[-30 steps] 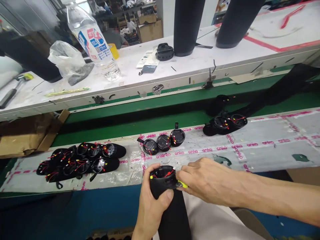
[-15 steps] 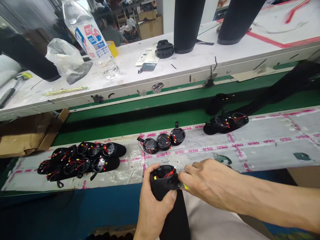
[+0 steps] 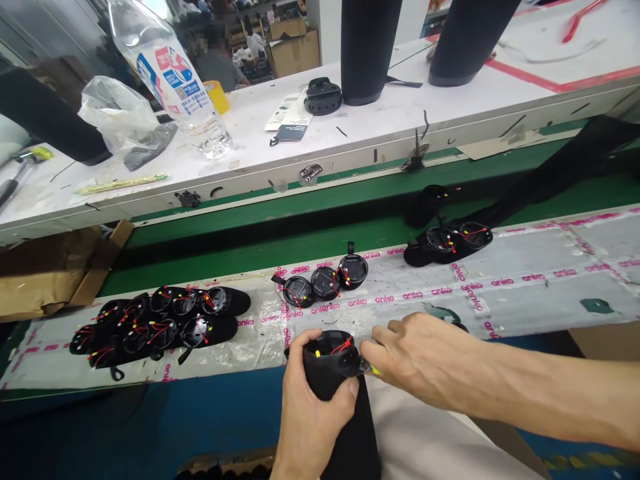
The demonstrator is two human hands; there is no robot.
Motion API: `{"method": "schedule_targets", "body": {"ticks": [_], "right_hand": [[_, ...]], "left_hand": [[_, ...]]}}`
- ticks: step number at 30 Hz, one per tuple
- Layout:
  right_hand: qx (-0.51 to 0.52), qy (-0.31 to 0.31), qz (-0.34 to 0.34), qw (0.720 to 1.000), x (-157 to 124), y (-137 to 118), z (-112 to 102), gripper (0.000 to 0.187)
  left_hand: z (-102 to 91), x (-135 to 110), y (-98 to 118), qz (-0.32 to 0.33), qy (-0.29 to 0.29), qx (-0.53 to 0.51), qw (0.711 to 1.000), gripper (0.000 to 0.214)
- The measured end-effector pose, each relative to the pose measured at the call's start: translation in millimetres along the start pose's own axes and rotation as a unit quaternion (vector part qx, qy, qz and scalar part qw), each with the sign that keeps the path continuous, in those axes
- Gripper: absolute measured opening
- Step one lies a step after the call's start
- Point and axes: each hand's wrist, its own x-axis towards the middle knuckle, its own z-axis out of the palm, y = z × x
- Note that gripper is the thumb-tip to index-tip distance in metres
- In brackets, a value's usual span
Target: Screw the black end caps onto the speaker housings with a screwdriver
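My left hand (image 3: 311,417) is wrapped round the upper end of a black fabric-covered tube (image 3: 356,433), which stands tilted in front of my lap. In its open end, red wires and a small yellow connector show inside a black plastic ring. My right hand (image 3: 417,357) is closed on a small tool with a yellow part (image 3: 373,367), held against the right side of the tube's rim. Most of that tool is hidden in my fingers, so its kind is not clear. Straight ahead lie three black round caps with red wires (image 3: 326,283) on the taped bench.
Several wired black tubes (image 3: 215,301) are grouped at the left of the narrow bench (image 3: 395,313); more lie at right (image 3: 440,241). On the white shelf (image 3: 250,143) behind stand a water bottle (image 3: 175,80) and tall black tubes (image 3: 367,53). A cardboard box (image 3: 55,267) is at left.
The view has shifted slightly, so the background sits a little further left. Both hands keep the same hold, and the tool stays at the tube's rim.
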Motion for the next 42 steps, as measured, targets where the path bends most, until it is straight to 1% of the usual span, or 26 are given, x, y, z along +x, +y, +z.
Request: {"method": "schedule_targets", "body": {"ticks": [2,7,12,15,17,19,21,24,27,29,31,33,34,36,38,39,41,42], "right_hand": [[0.000,0.001,-0.001,1.000,-1,0,0,0.022],[0.000,-0.003,0.036,0.999,0,-5,3,0.021],[0.014,0.013,0.034,0.999,-1,-5,13,0.019],[0.028,-0.004,0.026,0.999,0,-2,17,0.012],[0.039,-0.001,0.018,0.999,2,0,18,0.006],[0.048,0.014,0.017,0.999,4,3,17,0.005],[0.060,0.026,0.012,0.998,7,5,15,0.007],[0.066,0.035,-0.007,0.997,10,6,9,0.006],[0.054,0.034,-0.014,0.998,12,7,5,0.006],[0.053,0.038,-0.021,0.998,13,8,5,0.010],[0.063,0.054,-0.032,0.996,13,10,7,0.016],[0.098,0.080,-0.038,0.991,14,13,11,0.023],[0.126,0.092,-0.032,0.987,15,14,12,0.025],[0.186,0.111,-0.008,0.976,15,16,13,0.025],[0.218,0.102,0.043,0.970,15,14,10,0.020],[0.217,0.090,0.069,0.970,15,12,8,0.019],[0.191,0.060,0.110,0.974,15,5,2,0.017],[0.173,0.047,0.119,0.977,15,0,0,0.017]], "left_hand": [[0.8,1,0,-0.003,-0.002,-0.012,1.000,0.054],[2.2,0,4,-0.007,0.021,0.001,1.000,0.052],[3.0,-1,5,-0.012,0.019,0.018,1.000,0.049],[3.7,-1,2,0.012,0.026,0.042,0.999,0.050],[2.6,0,-2,0.019,0.021,0.055,0.998,0.051],[-0.8,3,-8,0.013,0.001,0.031,0.999,0.055],[-5.8,7,-15,0.013,-0.022,-0.035,0.999,0.068],[-12.8,16,-27,0.015,-0.073,-0.144,0.987,0.085],[-15.3,23,-35,0.007,-0.133,-0.206,0.969,0.086],[-14.7,25,-37,0.011,-0.148,-0.213,0.966,0.084],[-13.2,26,-37,0.020,-0.142,-0.201,0.969,0.081],[-11.0,26,-38,0.018,-0.129,-0.213,0.968,0.081],[-10.0,26,-39,0.006,-0.122,-0.236,0.964,0.080],[-8.6,24,-41,-0.038,-0.108,-0.287,0.951,0.079],[-9.2,21,-43,-0.079,-0.077,-0.295,0.949,0.077],[-10.3,19,-44,-0.085,-0.052,-0.276,0.956,0.077],[-13.0,15,-44,-0.073,-0.002,-0.218,0.973,0.078],[-14.2,12,-44,-0.060,0.018,-0.191,0.980,0.079]]}}
